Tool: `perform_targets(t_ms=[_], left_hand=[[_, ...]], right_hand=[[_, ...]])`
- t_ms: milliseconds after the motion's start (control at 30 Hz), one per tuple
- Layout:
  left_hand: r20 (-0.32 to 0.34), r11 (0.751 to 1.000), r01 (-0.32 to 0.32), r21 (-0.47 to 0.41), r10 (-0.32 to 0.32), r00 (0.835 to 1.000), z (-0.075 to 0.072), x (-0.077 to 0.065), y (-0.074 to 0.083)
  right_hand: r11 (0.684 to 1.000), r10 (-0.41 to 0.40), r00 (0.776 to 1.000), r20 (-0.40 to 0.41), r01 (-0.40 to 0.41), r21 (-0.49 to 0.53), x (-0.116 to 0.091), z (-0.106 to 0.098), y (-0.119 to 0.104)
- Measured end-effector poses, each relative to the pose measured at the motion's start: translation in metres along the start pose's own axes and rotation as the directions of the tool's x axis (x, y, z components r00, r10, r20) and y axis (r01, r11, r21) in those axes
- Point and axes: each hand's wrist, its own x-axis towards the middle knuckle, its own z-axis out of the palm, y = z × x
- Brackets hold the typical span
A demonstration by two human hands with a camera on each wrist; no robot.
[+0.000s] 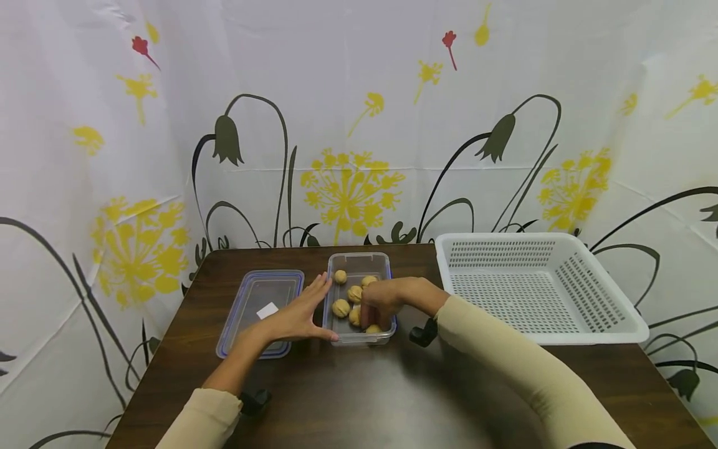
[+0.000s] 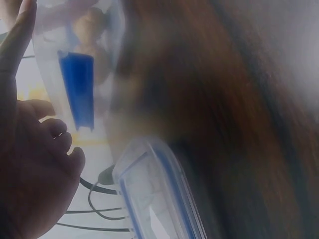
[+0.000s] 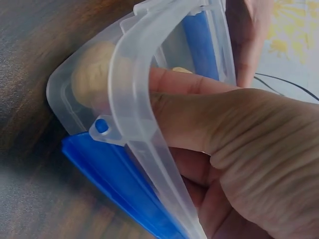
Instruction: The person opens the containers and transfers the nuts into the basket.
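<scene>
A clear plastic food container [image 1: 350,338] with blue side clips [image 2: 77,92] stands on the table, holding several walnuts [image 1: 340,308]. My left hand [image 1: 294,318] spreads along its left side, fingers straight towards the far left corner and thumb by the front left corner. My right hand [image 1: 384,299] reaches down over the right rim into the container. In the right wrist view its thumb and index finger point at a walnut [image 3: 92,74] in the near corner. The fingertips overlap this walnut behind the cloudy wall; I cannot tell if they pinch it.
Left of the container lies its clear lid [image 1: 247,305] with a blue seal and a white paper square [image 1: 267,310]. A white slotted basket [image 1: 538,340] stands at the right on the dark wooden table [image 1: 359,399]. A flowered curtain [image 1: 348,81] hangs behind.
</scene>
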Motion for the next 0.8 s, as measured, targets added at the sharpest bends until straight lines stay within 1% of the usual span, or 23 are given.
perform_targets(t_ms=[100,233,400,567,800], left_hand=[[0.003,1.000,0.005,0.005,-0.005,1.000,-0.0004,0.0004,0.0005],[0.001,1.000,0.001,0.025,-0.001,1.000,-0.0013,0.0014,0.0008],[0.003,0.999,-0.011,0.041,0.011,1.000,-0.0015,0.0016,0.0017],[0.002,0.999,-0.003,0.041,0.003,1.000,-0.0010,0.0008,0.0020],[0.004,0.999,0.001,0.037,-0.001,1.000,-0.0013,0.0003,0.0023]], right_hand=[[1.000,-0.020,1.000,0.006,0.021,-0.010,0.0001,0.0011,-0.0008],[0.996,-0.054,0.999,0.003,0.054,-0.070,0.0016,0.0028,-0.0015],[0.995,-0.049,0.999,-0.007,0.049,-0.092,0.0032,0.0057,0.0000],[0.998,-0.042,0.999,-0.031,0.041,-0.050,0.0010,0.0041,0.0026],[0.997,-0.036,0.997,-0.074,0.040,0.059,-0.0036,0.0005,0.0052]])
